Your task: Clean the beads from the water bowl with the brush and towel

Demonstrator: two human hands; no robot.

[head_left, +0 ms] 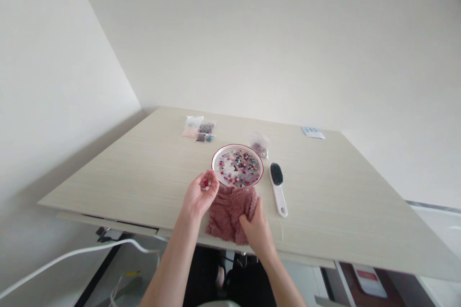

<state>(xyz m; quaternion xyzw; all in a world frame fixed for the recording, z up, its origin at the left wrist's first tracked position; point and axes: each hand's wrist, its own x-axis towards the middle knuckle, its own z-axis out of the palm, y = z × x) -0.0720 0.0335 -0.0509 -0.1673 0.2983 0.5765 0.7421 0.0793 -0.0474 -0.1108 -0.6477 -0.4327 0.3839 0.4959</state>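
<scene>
**Left hand cupping a few red and white beads — right hand down on a fuzzy pink cloth.**
The left palm faces up, its fingers loosely curled around the beads, just beside a white plate with a red rim, where many multicoloured beads lie spread. The right hand rests on the bunched cloth, which touches the plate's near edge — whether that hand actually grips the cloth, I can't tell from here. On the pale wood-grain table, a black-bristled brush with a white handle lies just right of the plate, small plastic bags sit farther back, and another bag lies just behind the plate.
</scene>
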